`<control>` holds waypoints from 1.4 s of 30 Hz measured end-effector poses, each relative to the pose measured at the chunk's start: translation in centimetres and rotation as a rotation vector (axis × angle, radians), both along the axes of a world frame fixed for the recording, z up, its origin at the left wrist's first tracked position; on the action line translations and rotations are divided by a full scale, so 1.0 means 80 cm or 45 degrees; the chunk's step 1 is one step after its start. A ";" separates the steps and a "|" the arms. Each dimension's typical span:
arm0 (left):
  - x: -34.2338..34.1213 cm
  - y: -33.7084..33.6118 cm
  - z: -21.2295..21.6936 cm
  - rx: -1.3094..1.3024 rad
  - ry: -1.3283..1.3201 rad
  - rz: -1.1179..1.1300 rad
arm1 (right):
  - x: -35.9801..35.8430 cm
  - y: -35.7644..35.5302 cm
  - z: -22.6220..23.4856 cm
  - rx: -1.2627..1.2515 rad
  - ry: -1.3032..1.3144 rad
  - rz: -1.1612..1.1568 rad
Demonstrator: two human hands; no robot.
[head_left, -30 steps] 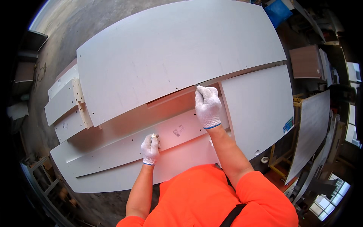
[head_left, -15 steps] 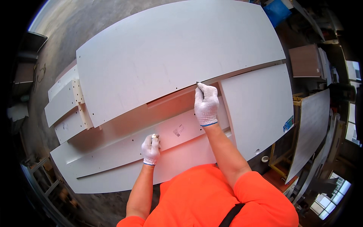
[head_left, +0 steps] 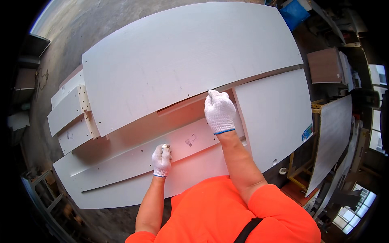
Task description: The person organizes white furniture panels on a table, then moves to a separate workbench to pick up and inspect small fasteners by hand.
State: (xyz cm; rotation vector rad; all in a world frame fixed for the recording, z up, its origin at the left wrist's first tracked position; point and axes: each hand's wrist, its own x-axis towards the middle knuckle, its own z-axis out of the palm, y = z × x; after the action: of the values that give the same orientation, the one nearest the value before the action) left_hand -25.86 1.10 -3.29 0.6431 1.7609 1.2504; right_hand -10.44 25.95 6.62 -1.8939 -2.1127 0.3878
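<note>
My right hand [head_left: 220,109], in a white knit glove with a blue cuff, is at the near edge of a large white panel [head_left: 190,48]. Its fingers are closed in a pinch over that edge; what they hold is mostly hidden. My left hand [head_left: 161,160], gloved the same way, is closed around a small whitish piece [head_left: 165,146] whose kind I cannot make out. It hovers over or rests by a long white strip [head_left: 125,157] with small holes and a printed label [head_left: 190,140].
At right lies another white panel [head_left: 275,117] with a coloured sticker [head_left: 307,132]. Several drilled boards [head_left: 67,107] are stacked at left. A blue bag [head_left: 294,14] is at the far right. Beside the table, a grey sheet [head_left: 330,141] leans on a yellow frame [head_left: 298,178].
My right hand has shifted slightly left along the panel edge and turned, its back now facing up. The dark tip seen at its fingers is mostly covered. My left hand stays put.
</note>
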 end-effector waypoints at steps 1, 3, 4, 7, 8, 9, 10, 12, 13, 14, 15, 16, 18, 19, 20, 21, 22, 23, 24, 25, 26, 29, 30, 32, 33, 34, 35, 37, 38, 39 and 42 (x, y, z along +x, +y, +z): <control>0.000 -0.001 -0.001 0.009 -0.002 0.002 | -0.005 -0.004 0.001 -0.063 -0.003 -0.001; 0.000 -0.002 -0.001 0.006 -0.005 0.004 | -0.003 -0.012 0.003 0.002 0.077 0.075; -0.001 -0.001 -0.001 0.004 -0.006 0.007 | -0.002 -0.014 0.004 0.033 0.117 0.113; 0.001 -0.001 0.002 0.022 0.027 0.003 | 0.008 -0.002 -0.002 0.157 0.203 0.023; 0.001 -0.001 0.003 0.019 0.024 -0.002 | 0.010 0.003 -0.006 0.208 0.210 -0.001; 0.000 0.000 0.004 0.017 0.019 -0.007 | 0.010 0.006 -0.009 0.178 0.154 -0.015; 0.000 0.000 0.004 0.015 0.014 -0.012 | 0.009 0.003 -0.010 0.142 0.154 0.010; 0.000 -0.001 0.003 0.019 0.005 -0.005 | 0.005 -0.008 -0.011 0.073 0.155 0.062; 0.000 -0.001 0.003 0.022 0.001 -0.002 | 0.006 -0.013 -0.010 -0.026 0.114 0.089; 0.001 -0.002 0.004 0.020 0.008 0.000 | 0.008 -0.017 -0.012 0.061 0.198 0.049; 0.001 -0.002 0.004 0.019 0.019 0.001 | 0.009 -0.020 -0.017 0.149 0.286 0.009; 0.001 -0.002 0.005 0.018 0.031 0.002 | 0.011 -0.020 -0.021 0.237 0.374 -0.032; 0.000 0.002 0.005 0.052 0.035 -0.021 | 0.012 -0.010 -0.029 0.358 0.383 -0.006; 0.000 0.002 0.006 0.065 0.035 -0.035 | 0.013 -0.009 -0.032 0.369 0.391 -0.010; -0.001 0.001 0.005 0.060 0.044 -0.032 | 0.013 -0.007 -0.034 0.381 0.399 -0.014; -0.001 0.000 0.004 0.054 0.052 -0.028 | 0.012 -0.005 -0.037 0.442 0.404 0.033; -0.001 -0.001 0.004 0.049 0.060 -0.024 | 0.014 -0.007 -0.040 0.408 0.362 0.027; 0.001 -0.002 0.003 0.035 0.066 -0.027 | 0.016 -0.008 -0.044 0.375 0.320 0.022; 0.000 -0.002 0.005 0.023 0.075 -0.030 | 0.015 -0.008 -0.045 0.344 0.283 0.017; -0.001 -0.001 0.006 0.012 0.084 -0.033 | 0.016 -0.009 -0.046 0.369 0.274 0.017; -0.002 -0.001 0.005 0.011 0.065 -0.028 | 0.019 -0.009 -0.046 0.394 0.266 0.017; -0.001 -0.002 0.004 0.024 0.027 -0.012 | 0.022 -0.010 -0.038 0.392 0.270 0.020; 0.000 -0.001 0.006 0.037 0.028 -0.014 | 0.023 -0.010 -0.034 0.378 0.275 0.017; 0.000 0.002 0.008 0.050 0.037 -0.018 | 0.019 -0.003 -0.030 0.374 0.278 0.000; 0.000 0.003 0.011 0.046 0.045 -0.022 | 0.016 -0.002 -0.029 0.370 0.281 -0.011; 0.000 0.004 0.013 0.042 0.054 -0.026 | 0.014 -0.002 -0.026 0.320 0.207 0.005; 0.000 0.003 0.012 0.038 0.044 -0.025 | 0.013 -0.003 -0.024 0.269 0.133 0.021; 0.001 0.004 0.013 0.034 0.025 -0.022 | 0.009 -0.007 -0.022 0.191 0.095 0.054; 0.001 0.003 0.013 0.034 0.029 -0.032 | 0.008 -0.011 -0.021 0.200 0.183 0.065; 0.000 0.002 0.013 0.039 0.035 -0.039 | 0.006 -0.013 -0.020 0.215 0.272 0.079; 0.001 0.003 0.009 0.052 0.030 -0.027 | 0.011 -0.013 -0.017 0.213 0.387 0.014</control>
State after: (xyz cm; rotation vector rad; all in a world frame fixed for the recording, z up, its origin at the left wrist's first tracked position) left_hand -25.78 1.33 -2.59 0.7011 1.7477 1.2723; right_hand -9.58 24.91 5.26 -1.6167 -1.8936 0.4534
